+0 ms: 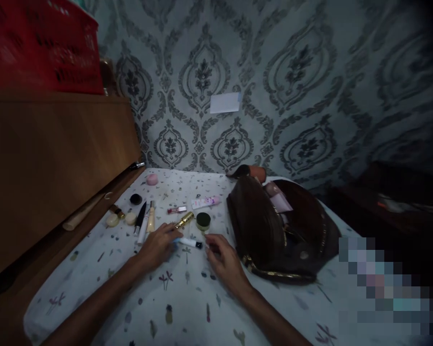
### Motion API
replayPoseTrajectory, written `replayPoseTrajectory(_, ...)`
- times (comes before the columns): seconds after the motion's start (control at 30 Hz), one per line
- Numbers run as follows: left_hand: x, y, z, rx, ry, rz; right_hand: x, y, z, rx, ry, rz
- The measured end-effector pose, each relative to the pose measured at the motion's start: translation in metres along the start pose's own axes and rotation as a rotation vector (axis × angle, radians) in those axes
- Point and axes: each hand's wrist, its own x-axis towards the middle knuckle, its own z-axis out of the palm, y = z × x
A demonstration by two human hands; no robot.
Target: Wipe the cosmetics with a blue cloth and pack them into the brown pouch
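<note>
My left hand (158, 247) is closed on the end of a slim white tube with a black cap (190, 242), held low over the cloth. A gold cosmetic tube (184, 219) lies right beyond its fingertips; whether they touch it I cannot tell. My right hand (225, 262) is open, its fingers loosely bent beside the black-capped end, with nothing visible in it. Just ahead of it stands a small round jar with a dark lid (203, 220). Left of my left hand lie a cream-coloured tube (151, 218), a white pen-like tube (143, 230) and a black pencil-like item (140, 217).
A brown handbag (254, 226) stands unzipped at right, with a pink tube (282, 202) inside. Farther back lie a pink-and-white tube (206, 202), a lip gloss (176, 210) and a pink round container (152, 179). Wooden furniture (57, 158) borders the left, below a red basket (72, 48).
</note>
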Motion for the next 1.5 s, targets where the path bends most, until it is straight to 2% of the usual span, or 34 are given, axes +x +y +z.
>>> replayPoseTrajectory(0.13, 0.002, 0.001, -0.004, -0.030, 0.004, -0.003, -0.002, -0.005, -0.001, -0.034, -0.054, -0.025)
replayPoseTrajectory(0.3, 0.005, 0.011, 0.000, 0.068, 0.009, -0.016, -0.005, -0.008, 0.000, -0.120, -0.175, -0.104)
replayPoseTrajectory(0.4, 0.006, 0.023, 0.004, 0.065, 0.080, 0.010, -0.005, -0.008, 0.003, -0.159, -0.194, -0.112)
replayPoseTrajectory(0.5, 0.010, 0.038, 0.006, -0.045, 0.182, -0.001, -0.005, -0.010, 0.004, -0.174, -0.186, -0.126)
replayPoseTrajectory(0.6, 0.016, 0.052, 0.014, -0.142, 0.230, -0.025, -0.005, -0.011, 0.004, -0.228, -0.188, -0.126)
replayPoseTrajectory(0.67, 0.018, 0.057, 0.025, -0.128, 0.194, 0.022, -0.006, -0.009, 0.005, -0.266, -0.172, -0.120)
replayPoseTrajectory(0.77, 0.016, 0.058, 0.041, 0.023, 0.059, 0.117, -0.006, -0.005, 0.005, -0.283, -0.148, -0.102)
replayPoseTrajectory(0.87, 0.014, 0.050, 0.046, 0.143, -0.047, 0.151, -0.005, -0.006, 0.005, -0.297, -0.137, -0.047)
replayPoseTrajectory(0.97, 0.013, 0.041, 0.040, 0.130, -0.083, 0.209, -0.003, -0.011, 0.001, -0.260, -0.139, -0.003)
replayPoseTrajectory(1.17, 0.015, 0.032, 0.027, 0.109, -0.099, 0.259, -0.003, -0.013, -0.007, -0.039, -0.107, 0.076)
replayPoseTrajectory(1.5, 0.012, 0.026, 0.013, -0.026, -0.088, 0.246, -0.001, -0.014, -0.018, 0.071, -0.018, 0.051)
